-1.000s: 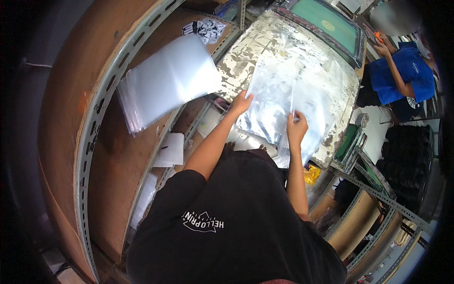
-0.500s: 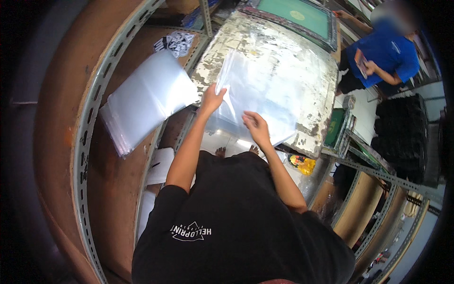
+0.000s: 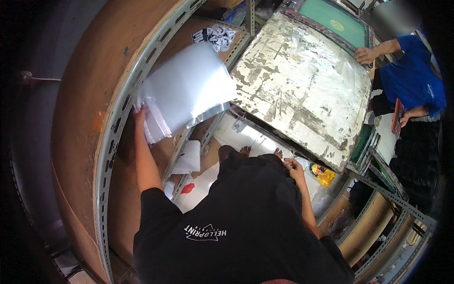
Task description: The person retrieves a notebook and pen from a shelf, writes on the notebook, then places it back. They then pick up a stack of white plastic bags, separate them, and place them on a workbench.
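Observation:
A stack of clear plastic sheets [image 3: 189, 90], perhaps flat bags, lies on the brown shelf to my left, its near right corner reaching past the shelf edge. My left hand [image 3: 140, 115] is at the stack's left corner, closed on the edge of the sheets; the plastic partly hides its fingers. Low in front of me, by the near edge of the worktable [image 3: 302, 90], hangs my right hand [image 3: 295, 171]. Its fingers are loosely curled and a little apart, with nothing visible in them. The worktable's top is white, worn and flaking.
A green-meshed screen frame [image 3: 336, 23] lies at the table's far end, where a person in a blue shirt [image 3: 409, 78] rests a hand. A slotted metal upright [image 3: 118, 109] borders the shelf. Black-and-white cut-out prints [image 3: 220, 38] lie behind the stack. More frames [image 3: 373, 151] lean at right.
The clear sheets have gone from the worktable onto the stack at left. My left hand has moved left with them; my right hand has dropped back toward my body. The view has turned left.

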### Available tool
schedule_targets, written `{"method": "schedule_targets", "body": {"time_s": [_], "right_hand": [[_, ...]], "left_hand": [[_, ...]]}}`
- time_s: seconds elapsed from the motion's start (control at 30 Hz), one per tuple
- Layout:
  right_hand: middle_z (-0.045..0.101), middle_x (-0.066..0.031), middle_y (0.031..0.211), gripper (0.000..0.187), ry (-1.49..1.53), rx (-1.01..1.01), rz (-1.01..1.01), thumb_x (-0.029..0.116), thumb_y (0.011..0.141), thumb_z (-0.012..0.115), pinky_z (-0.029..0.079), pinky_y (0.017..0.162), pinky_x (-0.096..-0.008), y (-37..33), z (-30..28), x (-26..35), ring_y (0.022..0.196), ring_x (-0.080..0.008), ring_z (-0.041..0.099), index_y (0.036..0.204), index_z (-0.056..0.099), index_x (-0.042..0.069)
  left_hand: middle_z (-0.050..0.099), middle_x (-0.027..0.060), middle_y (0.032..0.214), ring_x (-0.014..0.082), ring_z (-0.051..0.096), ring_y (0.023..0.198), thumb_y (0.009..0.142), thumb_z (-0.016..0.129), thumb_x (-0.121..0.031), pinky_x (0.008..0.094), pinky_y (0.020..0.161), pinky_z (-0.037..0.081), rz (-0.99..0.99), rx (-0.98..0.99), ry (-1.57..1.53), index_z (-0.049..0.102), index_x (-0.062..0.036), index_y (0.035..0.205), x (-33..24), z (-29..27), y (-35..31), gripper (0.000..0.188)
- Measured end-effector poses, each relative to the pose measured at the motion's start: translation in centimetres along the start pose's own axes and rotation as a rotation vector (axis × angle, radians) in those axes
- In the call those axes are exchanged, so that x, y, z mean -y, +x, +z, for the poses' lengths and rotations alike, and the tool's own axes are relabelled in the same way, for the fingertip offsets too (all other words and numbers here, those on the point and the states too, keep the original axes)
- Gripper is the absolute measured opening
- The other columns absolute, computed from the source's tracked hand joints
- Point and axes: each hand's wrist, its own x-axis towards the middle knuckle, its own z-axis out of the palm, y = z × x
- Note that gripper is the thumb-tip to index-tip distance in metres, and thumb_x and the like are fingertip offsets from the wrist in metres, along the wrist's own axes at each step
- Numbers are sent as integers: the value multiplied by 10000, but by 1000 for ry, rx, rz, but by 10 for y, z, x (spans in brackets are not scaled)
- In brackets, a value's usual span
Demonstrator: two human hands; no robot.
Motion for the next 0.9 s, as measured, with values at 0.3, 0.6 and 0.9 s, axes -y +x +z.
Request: {"method": "schedule_targets", "body": {"time_s": [0.3,0.6,0.9], "right_hand": [[771,-103,1000,328,-176,-12,-57,223,950,775,535,878,-333,-15,20,4,944,-208,716,1218,719,42],[759,-175,1152,342,-94,-240,94,292,952,728,558,935,-398,-100,57,-19,1057,-310,730,1195,733,51],[749,-60,945,180,493,-589,328,140,1004,655,547,795,-311,-118,113,-165,831,-134,669,1109,744,24]], "left_hand": [[623,137,1371,257,598,1205,906,805,-437,396,1044,460,199,14,172,593,6,1399,55,-37,37,696],[693,210,1221,367,699,1037,884,809,-503,487,958,558,879,-514,1069,691,36,1201,-39,-29,-14,636],[737,157,1105,311,708,1018,993,661,-93,395,923,544,1108,1036,436,722,-11,1139,-118,224,-439,178]]}}
